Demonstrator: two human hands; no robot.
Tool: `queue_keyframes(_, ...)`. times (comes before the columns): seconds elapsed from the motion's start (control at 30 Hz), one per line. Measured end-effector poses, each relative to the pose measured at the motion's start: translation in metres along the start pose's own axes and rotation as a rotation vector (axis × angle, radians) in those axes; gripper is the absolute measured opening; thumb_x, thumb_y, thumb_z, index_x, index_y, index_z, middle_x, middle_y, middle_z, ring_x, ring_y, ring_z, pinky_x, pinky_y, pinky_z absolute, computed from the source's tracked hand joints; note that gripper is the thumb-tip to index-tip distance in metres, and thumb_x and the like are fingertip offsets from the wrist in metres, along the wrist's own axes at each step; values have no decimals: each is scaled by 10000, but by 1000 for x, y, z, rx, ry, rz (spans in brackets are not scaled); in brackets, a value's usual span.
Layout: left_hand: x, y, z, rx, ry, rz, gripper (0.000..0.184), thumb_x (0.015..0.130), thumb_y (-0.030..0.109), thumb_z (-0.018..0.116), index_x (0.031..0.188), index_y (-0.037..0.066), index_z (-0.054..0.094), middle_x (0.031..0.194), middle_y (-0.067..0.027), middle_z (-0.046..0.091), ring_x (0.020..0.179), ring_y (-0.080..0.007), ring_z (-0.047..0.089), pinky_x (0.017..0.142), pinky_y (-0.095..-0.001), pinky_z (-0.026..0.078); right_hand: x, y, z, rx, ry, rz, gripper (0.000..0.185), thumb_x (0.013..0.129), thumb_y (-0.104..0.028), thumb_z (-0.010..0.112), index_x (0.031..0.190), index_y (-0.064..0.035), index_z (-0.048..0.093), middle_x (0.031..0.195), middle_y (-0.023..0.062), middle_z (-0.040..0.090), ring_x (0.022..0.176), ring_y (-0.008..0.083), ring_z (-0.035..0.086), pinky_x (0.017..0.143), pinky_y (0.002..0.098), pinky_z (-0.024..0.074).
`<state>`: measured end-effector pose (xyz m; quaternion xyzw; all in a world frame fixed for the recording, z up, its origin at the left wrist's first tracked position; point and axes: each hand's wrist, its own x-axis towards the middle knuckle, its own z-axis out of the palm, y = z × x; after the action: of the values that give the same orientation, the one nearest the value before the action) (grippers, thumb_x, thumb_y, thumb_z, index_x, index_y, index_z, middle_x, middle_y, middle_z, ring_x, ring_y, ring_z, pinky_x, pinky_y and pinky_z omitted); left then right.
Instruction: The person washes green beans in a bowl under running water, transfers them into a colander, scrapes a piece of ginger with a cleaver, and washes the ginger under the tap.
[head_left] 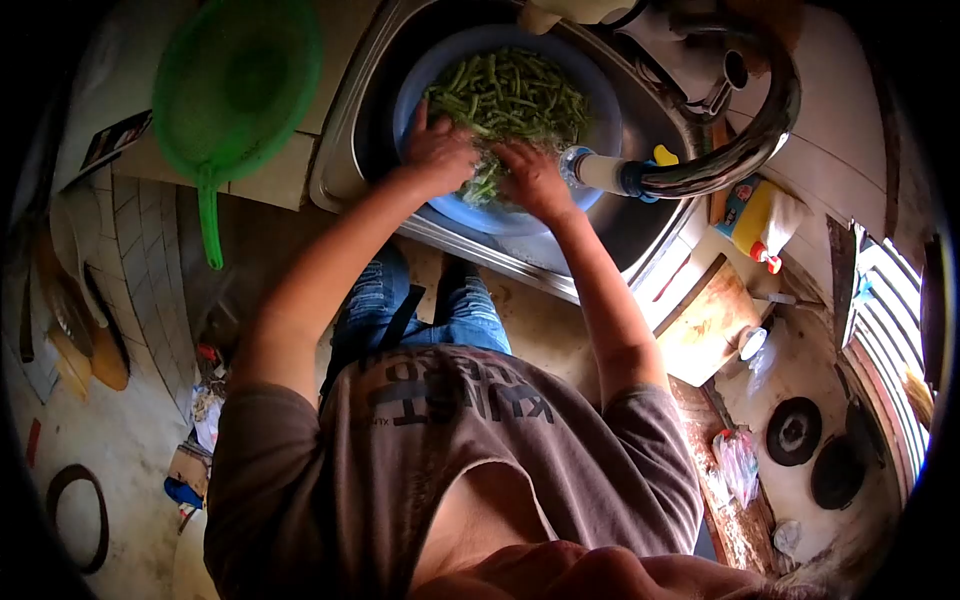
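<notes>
Cut green beans (515,90) fill a blue basin (410,85) that sits in the metal sink. My left hand (440,158) is at the near left side of the beans, one finger stretched up along the basin wall and the others partly hidden at the beans. Close beside it, my right hand (535,180) lies over the near part of the beans with its fingers apart, some tips hidden. The faucet's clear nozzle (590,170) is just right of my right hand, and splashing water blurs the beans there.
A green strainer (235,90) rests on the tiled counter to the left of the sink (340,150). The curved faucet (760,150) arches in from the right. Beyond it are a yellow bottle (765,225) and a wooden cutting board (705,315).
</notes>
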<state>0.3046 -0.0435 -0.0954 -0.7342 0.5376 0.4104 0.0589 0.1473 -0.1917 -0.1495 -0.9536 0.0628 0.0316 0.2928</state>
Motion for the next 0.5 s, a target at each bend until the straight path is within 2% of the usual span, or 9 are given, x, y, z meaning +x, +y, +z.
queue_keyframes(0.07, 3, -9, 23, -89, 502, -9, 248, 801, 309, 619, 1009, 198, 695, 1197, -43, 596, 1235, -319, 435, 1105, -565, 137, 10, 20, 9, 108, -103, 159, 424, 719, -173, 649, 1137, -139, 581, 1159, 119, 564, 1003, 374, 549, 810, 490, 455)
queue_keyframes(0.1, -1, -7, 18, -207, 444, 53, 223, 797, 281, 632, 974, 159, 693, 1101, -43, 631, 1170, -311, 481, 1046, -516, 287, 14, 15, 6, 6, 20, 96, 365, 721, -170, 642, 1080, -134, 586, 1078, 109, 579, 938, 353, 571, 767, 467, 467)
queue_keyframes(0.17, 2, -14, 4, -348, 212, 141, 229, 805, 271, 626, 992, 152, 683, 1125, -34, 610, 1152, -300, 484, 983, -477, 349, 16, 2, 6, -73, 181, -147, 253, 718, -169, 628, 966, -140, 586, 937, 109, 582, 810, 326, 597, 649, 434, 473)
queue_keyframes(0.2, 8, -19, -3, -476, -15, 238, 235, 813, 261, 621, 1011, 145, 674, 1149, -24, 589, 1133, -289, 487, 920, -438, 410, 20, 3, 4, -72, 180, -146, 253, 718, -169, 628, 966, -140, 586, 937, 109, 582, 810, 326, 597, 649, 434, 473)
queue_keyframes(0.27, 14, -23, -1, -391, 66, 160, 236, 814, 227, 617, 1030, 142, 664, 1175, -25, 559, 1097, -266, 493, 820, -395, 443, 40, -19, -33, -205, -9, 94, 336, 746, -151, 619, 1080, -136, 580, 1058, 113, 580, 962, 328, 562, 797, 434, 451)
queue_keyframes(0.33, 12, -21, -5, -157, 810, 33, 245, 801, 220, 623, 1030, 142, 665, 1146, -39, 578, 1105, -272, 492, 866, -399, 436, 61, -37, -67, -152, -129, 306, 415, 774, -128, 607, 1187, -131, 575, 1165, 121, 580, 1095, 326, 529, 925, 438, 426)
queue_keyframes(0.37, 13, -16, -5, -118, 978, 69, 259, 796, 222, 629, 1043, 152, 664, 1140, -43, 581, 1111, -277, 488, 913, -415, 414, 70, -21, -59, -174, 142, 318, 411, 787, -159, 606, 1196, -145, 572, 1205, 106, 560, 1111, 315, 523, 947, 448, 402)
queue_keyframes(0.4, 14, -13, 0, -120, 979, 66, 259, 796, 222, 629, 1043, 152, 664, 1140, -43, 581, 1111, -277, 488, 913, -415, 414, 74, -11, -51, -194, 414, 324, 408, 800, -189, 604, 1205, -160, 569, 1245, 90, 541, 1126, 303, 516, 970, 458, 379)
queue_keyframes(0.5, 17, -10, 9, -161, 299, 295, 300, 795, 241, 636, 1089, 180, 655, 1188, -48, 566, 1152, -275, 473, 1004, -457, 340, 73, -17, -24, -111, 242, -6, 428, 802, -244, 616, 1219, -164, 563, 1277, 108, 511, 1150, 332, 488, 993, 488, 340)
